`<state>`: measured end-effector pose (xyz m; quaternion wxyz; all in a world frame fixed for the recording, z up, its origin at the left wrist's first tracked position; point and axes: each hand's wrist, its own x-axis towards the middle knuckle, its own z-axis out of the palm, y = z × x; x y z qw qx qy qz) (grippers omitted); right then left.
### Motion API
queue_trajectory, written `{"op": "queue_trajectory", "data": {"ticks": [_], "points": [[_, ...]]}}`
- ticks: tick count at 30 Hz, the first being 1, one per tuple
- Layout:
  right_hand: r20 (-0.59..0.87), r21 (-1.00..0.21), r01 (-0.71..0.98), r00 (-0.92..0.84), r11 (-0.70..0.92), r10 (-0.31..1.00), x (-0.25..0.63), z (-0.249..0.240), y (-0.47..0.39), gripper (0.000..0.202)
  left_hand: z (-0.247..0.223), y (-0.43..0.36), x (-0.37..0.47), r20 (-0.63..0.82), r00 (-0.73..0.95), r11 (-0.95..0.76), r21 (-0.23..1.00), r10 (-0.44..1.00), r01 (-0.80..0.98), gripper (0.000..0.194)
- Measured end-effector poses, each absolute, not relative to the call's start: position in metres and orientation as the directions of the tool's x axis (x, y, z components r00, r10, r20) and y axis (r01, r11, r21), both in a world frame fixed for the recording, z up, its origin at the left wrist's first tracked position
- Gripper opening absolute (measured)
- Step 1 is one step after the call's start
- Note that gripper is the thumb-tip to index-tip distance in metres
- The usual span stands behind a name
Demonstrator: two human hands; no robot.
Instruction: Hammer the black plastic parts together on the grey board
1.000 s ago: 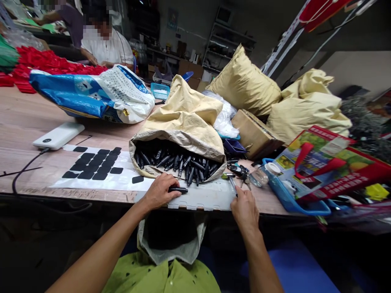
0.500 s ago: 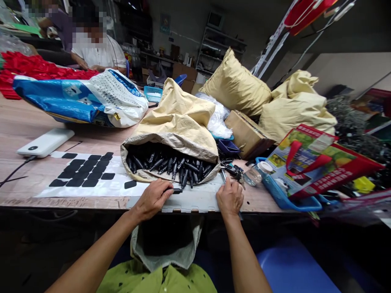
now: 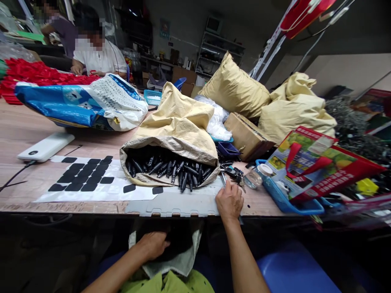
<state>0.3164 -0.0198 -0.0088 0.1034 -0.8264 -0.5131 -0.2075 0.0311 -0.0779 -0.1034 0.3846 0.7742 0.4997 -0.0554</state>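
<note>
My left hand (image 3: 155, 245) is below the table edge, over the dark mouth of an open sack (image 3: 183, 258) in my lap. Its fingertips are hidden against the dark, so what they hold, if anything, does not show. On the table's front edge, my right hand (image 3: 230, 201) is closed around a slim metal tool (image 3: 223, 179); its shaft shows above the fist and its other end below. Between the hands, a beige sack (image 3: 180, 118) lies with its mouth towards me, full of black tubular pieces (image 3: 171, 167). A grey board (image 3: 180, 203) lies before it.
Black rounded patches (image 3: 87, 175) lie on a white sheet (image 3: 45, 196), near a white power bank (image 3: 45, 146). A blue-and-white bag (image 3: 79, 101) is behind. Keys (image 3: 236, 174), a jar (image 3: 253, 178) and a blue basket (image 3: 301, 207) stand right. Two people sit at the far left.
My left hand has dropped from the table edge, where it held a black tubular piece, down to the lap sack. A black patch it covered now shows. My right hand keeps its place.
</note>
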Motion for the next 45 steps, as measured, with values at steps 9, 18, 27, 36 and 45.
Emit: {"op": "queue_trajectory", "data": {"ticks": [9, 18, 27, 36, 45], "points": [[0.451, 0.039, 0.891, 0.389, -0.453, 0.803, 0.315, -0.007, -0.02, 0.035, 0.027, -0.039, 0.053, -0.07, 0.766, -0.402, 0.818, 0.64, 0.41, 0.021], [0.443, 0.022, 0.89, 0.4, -0.455, 0.803, 0.314, -0.003, -0.021, 0.035, 0.002, 0.037, 0.08, 0.333, 0.323, -0.462, 0.57, 0.886, 0.679, 0.029], [0.431, -0.003, 0.888, 0.416, -0.46, 0.801, 0.314, -0.004, -0.021, 0.036, -0.002, 0.031, 0.078, 0.345, 0.319, -0.462, 0.515, 0.883, 0.722, 0.036], [0.429, -0.016, 0.887, 0.423, -0.461, 0.798, 0.314, -0.006, -0.021, 0.037, 0.001, 0.03, 0.069, 0.349, 0.376, -0.512, 0.56, 0.859, 0.651, 0.054], [0.427, -0.025, 0.889, 0.424, -0.458, 0.799, 0.313, -0.003, -0.021, 0.035, 0.005, 0.036, 0.056, 0.376, 0.626, -0.73, 0.373, 0.683, 0.573, 0.047]]}}
